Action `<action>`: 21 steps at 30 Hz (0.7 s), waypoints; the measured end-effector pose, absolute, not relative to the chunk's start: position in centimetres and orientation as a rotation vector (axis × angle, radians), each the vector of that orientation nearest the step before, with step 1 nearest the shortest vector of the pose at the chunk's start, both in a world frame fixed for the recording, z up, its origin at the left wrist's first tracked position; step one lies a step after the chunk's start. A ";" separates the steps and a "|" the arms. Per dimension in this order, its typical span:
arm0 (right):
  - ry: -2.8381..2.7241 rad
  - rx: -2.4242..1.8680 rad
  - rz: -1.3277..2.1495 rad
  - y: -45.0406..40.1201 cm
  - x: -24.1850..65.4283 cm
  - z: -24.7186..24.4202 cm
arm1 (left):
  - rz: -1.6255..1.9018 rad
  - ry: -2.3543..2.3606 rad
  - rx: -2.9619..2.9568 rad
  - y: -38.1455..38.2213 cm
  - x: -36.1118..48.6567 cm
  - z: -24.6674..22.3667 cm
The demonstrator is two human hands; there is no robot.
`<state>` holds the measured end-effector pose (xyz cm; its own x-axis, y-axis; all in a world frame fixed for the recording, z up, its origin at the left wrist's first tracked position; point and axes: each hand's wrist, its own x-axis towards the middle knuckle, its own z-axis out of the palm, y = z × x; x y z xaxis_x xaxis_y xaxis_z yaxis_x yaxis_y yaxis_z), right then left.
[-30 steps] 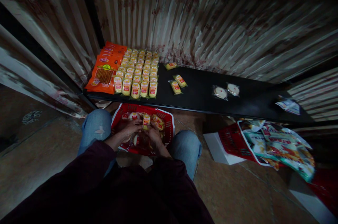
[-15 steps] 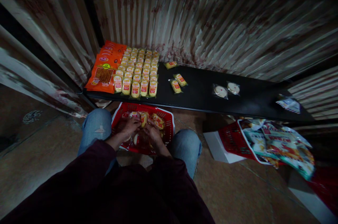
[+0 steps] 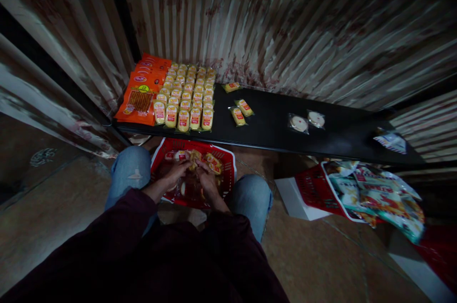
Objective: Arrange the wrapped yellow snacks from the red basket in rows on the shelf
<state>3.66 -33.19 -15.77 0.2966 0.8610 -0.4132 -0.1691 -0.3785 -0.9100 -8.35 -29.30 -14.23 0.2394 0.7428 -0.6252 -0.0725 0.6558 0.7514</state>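
Observation:
Over a red basket between my knees, both hands hold one wrapped snack cake. My left hand pinches its left side, and my right hand grips its right side. Its yellowish-brown side faces up, with no red label showing. Several more packaged cakes lie in the basket, partly hidden by my hands. On the black shelf in front, rows of yellow packaged cakes stand beside orange snack bags.
Several loose yellow cakes lie mid-shelf. Farther right are two round white wrapped cakes and a blue-and-white packet. A second red basket, full of snack bags, leans on a white box. Striped curtain hangs behind.
The cake between my hands has been turned over: its red label faced up before and is out of sight now. The shelf items have not moved.

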 end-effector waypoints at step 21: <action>-0.470 -1.494 1.291 -32.8 3.5 -17.0 | 0.622 1.225 0.308 -28.8 -7.9 -14.9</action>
